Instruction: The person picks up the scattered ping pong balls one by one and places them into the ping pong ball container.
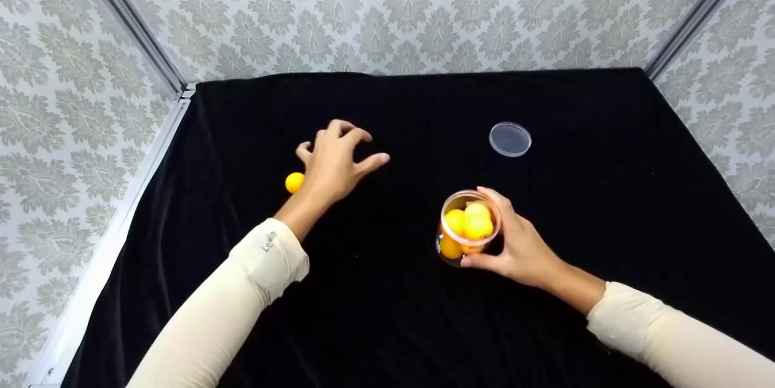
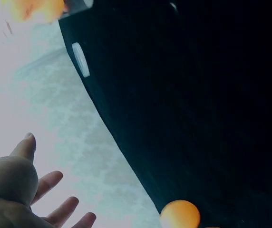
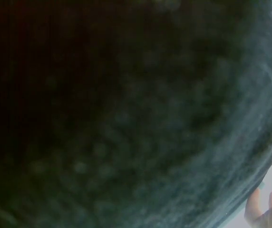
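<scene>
My right hand (image 1: 524, 249) grips a clear round jar (image 1: 445, 240) from its right side, thumb in front and fingers behind. The jar leans with its open mouth facing me, and several orange ping-pong balls (image 1: 478, 226) lie inside. My left hand (image 1: 333, 161) hangs over the cloth with spread, slightly bent fingers and holds nothing. An orange ping-pong ball (image 1: 294, 182) shows just left of that wrist. In the left wrist view, this loose ball (image 2: 179, 214) is at the bottom edge, with a sliver of more orange beside it.
A clear round lid (image 1: 510, 138) lies on the black cloth (image 1: 412, 109), beyond the jar and to its right. Patterned walls (image 1: 387, 6) with metal corner posts (image 1: 130, 19) close in the back and sides. Dark blur fills most of the right wrist view.
</scene>
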